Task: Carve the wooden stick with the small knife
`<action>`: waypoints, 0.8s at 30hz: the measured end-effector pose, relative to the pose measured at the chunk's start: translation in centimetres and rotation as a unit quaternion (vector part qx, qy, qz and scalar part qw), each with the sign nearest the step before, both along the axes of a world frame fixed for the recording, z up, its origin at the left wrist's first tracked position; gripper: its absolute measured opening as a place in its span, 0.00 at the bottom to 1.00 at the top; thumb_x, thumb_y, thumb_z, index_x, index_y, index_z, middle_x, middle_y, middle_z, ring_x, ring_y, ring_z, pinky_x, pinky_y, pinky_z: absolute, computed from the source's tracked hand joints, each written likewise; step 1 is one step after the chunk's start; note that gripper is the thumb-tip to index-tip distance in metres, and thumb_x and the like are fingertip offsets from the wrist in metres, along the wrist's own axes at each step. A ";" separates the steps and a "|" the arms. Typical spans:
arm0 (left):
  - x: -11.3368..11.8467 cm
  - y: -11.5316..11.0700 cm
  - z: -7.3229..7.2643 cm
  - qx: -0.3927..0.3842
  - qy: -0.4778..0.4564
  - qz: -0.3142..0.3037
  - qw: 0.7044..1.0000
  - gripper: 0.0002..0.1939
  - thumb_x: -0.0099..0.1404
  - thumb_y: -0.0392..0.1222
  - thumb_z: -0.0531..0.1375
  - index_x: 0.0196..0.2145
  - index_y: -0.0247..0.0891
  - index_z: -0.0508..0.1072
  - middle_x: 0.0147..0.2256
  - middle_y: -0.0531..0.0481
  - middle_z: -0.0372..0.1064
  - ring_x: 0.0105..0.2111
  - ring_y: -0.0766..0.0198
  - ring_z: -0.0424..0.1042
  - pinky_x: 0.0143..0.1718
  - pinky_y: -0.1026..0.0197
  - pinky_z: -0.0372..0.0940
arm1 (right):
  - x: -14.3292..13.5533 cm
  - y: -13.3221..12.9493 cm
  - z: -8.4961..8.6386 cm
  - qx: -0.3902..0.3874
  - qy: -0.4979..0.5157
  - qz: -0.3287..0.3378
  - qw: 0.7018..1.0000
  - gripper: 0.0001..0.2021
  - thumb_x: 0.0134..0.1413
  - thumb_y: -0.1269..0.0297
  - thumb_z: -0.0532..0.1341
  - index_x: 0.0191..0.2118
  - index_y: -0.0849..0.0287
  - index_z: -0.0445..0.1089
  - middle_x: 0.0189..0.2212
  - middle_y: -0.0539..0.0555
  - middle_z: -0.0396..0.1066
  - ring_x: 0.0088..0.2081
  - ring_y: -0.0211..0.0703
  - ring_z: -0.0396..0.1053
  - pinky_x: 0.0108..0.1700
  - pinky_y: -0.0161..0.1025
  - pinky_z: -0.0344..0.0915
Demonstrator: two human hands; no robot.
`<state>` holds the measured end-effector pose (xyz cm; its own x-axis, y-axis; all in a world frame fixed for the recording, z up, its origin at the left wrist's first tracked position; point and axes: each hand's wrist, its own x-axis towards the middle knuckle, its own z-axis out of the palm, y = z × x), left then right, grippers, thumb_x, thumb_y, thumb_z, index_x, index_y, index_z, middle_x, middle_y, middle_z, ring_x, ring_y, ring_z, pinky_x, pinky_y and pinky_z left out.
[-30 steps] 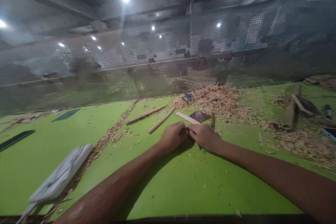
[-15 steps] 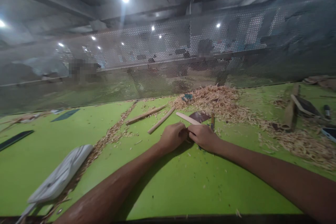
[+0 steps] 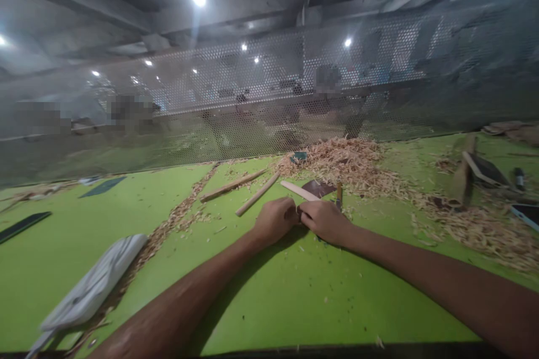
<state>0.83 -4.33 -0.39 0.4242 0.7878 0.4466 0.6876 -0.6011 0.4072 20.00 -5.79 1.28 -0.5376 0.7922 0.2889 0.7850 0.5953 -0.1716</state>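
My left hand (image 3: pixel 274 221) and my right hand (image 3: pixel 327 221) meet over the green table (image 3: pixel 269 303), with fingers curled and fingertips close together. Something small and dark seems to be between them, but the fingers hide what it is. A pale, smooth wooden stick (image 3: pixel 298 189) lies just beyond my right hand, its near end hidden behind that hand. Behind it is a dark brown sheet (image 3: pixel 322 187), possibly sandpaper. A narrow yellowish-brown piece (image 3: pixel 339 193) stands out beside my right knuckles. To the left lie a rounded wooden stick (image 3: pixel 257 194) and a rougher one (image 3: pixel 233 185).
Wood shavings (image 3: pixel 349 160) heap against the perforated screen (image 3: pixel 252 106) and spread right. A white power strip (image 3: pixel 99 286) lies at left front. At right are a phone-like device (image 3: pixel 486 169), a block (image 3: pixel 462 179) and a blue-edged phone (image 3: pixel 526 215).
The view has shifted very slightly. Both hands stay together in nearly the same place, with only a small movement at the fingers.
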 end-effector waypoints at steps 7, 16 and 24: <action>-0.1 0.1 -0.2 -0.001 -0.012 -0.017 1.000 0.05 0.64 0.33 0.59 0.30 0.37 0.73 0.29 0.48 0.71 0.29 0.62 0.66 0.32 0.61 0.55 | 0.0 0.0 0.1 -0.002 0.012 -0.019 1.000 0.11 0.69 0.70 0.58 0.35 0.62 0.75 0.33 0.55 0.76 0.33 0.41 0.67 0.36 0.38 0.52; -0.1 0.3 -0.3 0.016 -0.002 -0.035 0.999 0.07 0.62 0.30 0.60 0.27 0.36 0.72 0.28 0.50 0.69 0.28 0.63 0.63 0.31 0.61 0.53 | 0.1 0.3 -0.4 0.006 0.002 -0.004 1.000 0.10 0.68 0.69 0.58 0.36 0.62 0.75 0.34 0.57 0.78 0.35 0.42 0.69 0.38 0.37 0.56; 0.0 0.2 -0.1 0.002 -0.004 -0.016 1.000 0.05 0.63 0.30 0.60 0.30 0.36 0.73 0.28 0.50 0.70 0.29 0.63 0.64 0.32 0.62 0.54 | 0.0 0.0 0.1 -0.005 0.019 -0.009 1.000 0.11 0.69 0.70 0.56 0.36 0.62 0.75 0.32 0.56 0.77 0.33 0.41 0.69 0.36 0.36 0.55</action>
